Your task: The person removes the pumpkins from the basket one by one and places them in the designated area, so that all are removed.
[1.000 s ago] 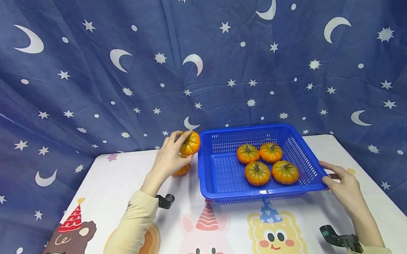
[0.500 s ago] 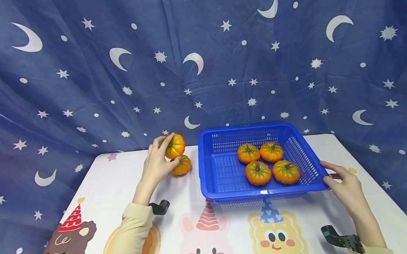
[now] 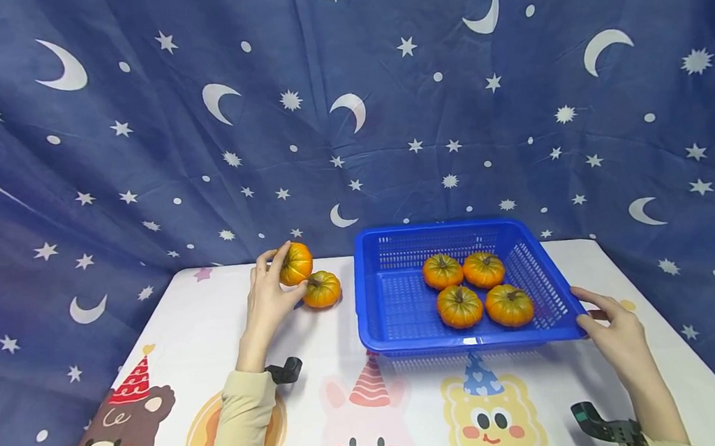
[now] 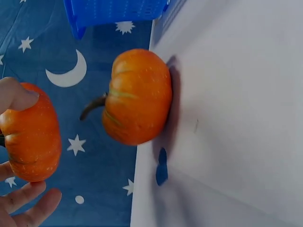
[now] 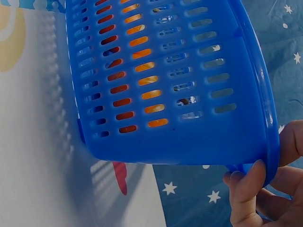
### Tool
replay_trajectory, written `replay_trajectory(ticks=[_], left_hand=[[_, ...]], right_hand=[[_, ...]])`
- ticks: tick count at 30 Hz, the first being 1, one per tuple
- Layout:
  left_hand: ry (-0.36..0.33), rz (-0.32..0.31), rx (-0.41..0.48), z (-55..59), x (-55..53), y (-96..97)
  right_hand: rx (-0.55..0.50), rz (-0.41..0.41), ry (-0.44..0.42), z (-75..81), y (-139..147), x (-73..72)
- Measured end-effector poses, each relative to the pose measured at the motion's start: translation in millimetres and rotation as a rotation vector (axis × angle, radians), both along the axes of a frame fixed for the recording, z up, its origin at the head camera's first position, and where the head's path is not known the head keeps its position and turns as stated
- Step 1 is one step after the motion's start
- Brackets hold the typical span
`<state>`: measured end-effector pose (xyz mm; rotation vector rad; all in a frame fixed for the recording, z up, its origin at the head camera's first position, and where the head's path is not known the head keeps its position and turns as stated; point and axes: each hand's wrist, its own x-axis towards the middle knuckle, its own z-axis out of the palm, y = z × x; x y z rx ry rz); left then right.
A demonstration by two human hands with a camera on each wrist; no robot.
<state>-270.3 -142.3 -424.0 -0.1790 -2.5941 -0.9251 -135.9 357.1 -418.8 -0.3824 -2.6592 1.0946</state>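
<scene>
In the head view my left hand [image 3: 268,298] holds a small orange pumpkin [image 3: 297,263] between thumb and fingers, raised above the table left of the basket. Just to its right a second pumpkin [image 3: 323,290] sits on the white tablecloth; the left wrist view shows this table pumpkin [image 4: 137,97] with its curved stem. My right hand [image 3: 618,334] grips the near right corner of the blue plastic basket [image 3: 468,342]. In the right wrist view, thumb and fingers pinch the rim of the basket [image 5: 227,137]. Several pumpkins [image 3: 460,306] are grouped in the basket's right half.
A white tablecloth [image 3: 336,351] with cartoon prints covers the table. Behind it hangs a dark blue curtain [image 3: 386,109] with moons and stars, close to the basket's far rim. Each wrist wears a black camera mount, such as the right mount [image 3: 607,427].
My left hand has carried its pumpkin leftward, away from the basket's left rim, uncovering the pumpkin on the table. My right hand keeps its grip on the basket corner.
</scene>
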Motion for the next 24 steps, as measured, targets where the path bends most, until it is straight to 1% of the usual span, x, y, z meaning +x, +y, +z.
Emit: replay_trajectory(ticks=[7, 12, 15, 19, 24], left_hand=[[-0.002, 0.046, 0.038, -9.0, 0.9, -10.2], [-0.005, 0.054, 0.045, -13.7, -1.0, -14.7], [-0.028, 0.065, 0.039, -18.5, -3.1, -18.6], [-0.082, 0.087, 0.031, -26.4, -4.6, -26.1], [-0.132, 0.089, 0.012, -35.8, -6.4, -34.0]], right_hand=[[0.007, -0.007, 0.016, -0.9, 0, 1.5], [0.014, -0.025, 0.019, -2.2, 1, 4.2], [0.015, -0.026, 0.012, -2.6, 2, 4.3], [0.014, -0.019, -0.001, -2.6, 1, 2.4], [0.016, -0.016, -0.011, -1.8, 0, 0.0]])
